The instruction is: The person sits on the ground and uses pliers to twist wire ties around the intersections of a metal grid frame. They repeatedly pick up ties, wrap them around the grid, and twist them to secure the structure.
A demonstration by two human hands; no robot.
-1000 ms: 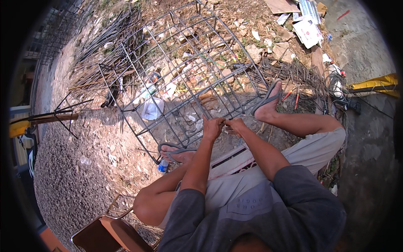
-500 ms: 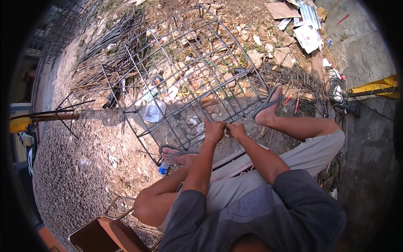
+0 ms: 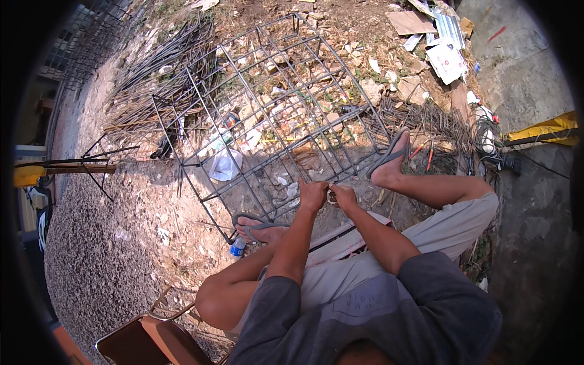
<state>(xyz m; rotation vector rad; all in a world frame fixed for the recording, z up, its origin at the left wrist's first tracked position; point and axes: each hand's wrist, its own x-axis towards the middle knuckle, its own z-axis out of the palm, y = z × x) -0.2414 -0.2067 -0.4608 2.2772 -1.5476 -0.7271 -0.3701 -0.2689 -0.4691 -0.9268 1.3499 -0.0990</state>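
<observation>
A welded-looking cage of thin grey steel bars (image 3: 248, 85) lies on the rubble in front of me, its near edge just beyond my hands. My left hand (image 3: 314, 195) is closed at that edge, its index finger pointing along a bar. Close beside it on the right, my right hand (image 3: 344, 197) is curled into a fist with the thumb side toward the left hand. What either hand grips is too small or hidden to make out. My sandalled left foot (image 3: 258, 230) and right foot (image 3: 390, 159) rest by the cage's near corners.
Loose steel rods (image 3: 163, 73) are piled at the far left. A bundle of thin rods (image 3: 426, 118) and two red-handled tools (image 3: 430, 157) lie to the right. A plastic bottle (image 3: 238, 246) is beside my left foot, and a brown chair (image 3: 143, 340) stands at lower left.
The view has shifted slightly, so the cage sits a little lower. My hands stay together at its near edge, with a slightly wider gap between them and the right fist turned a little.
</observation>
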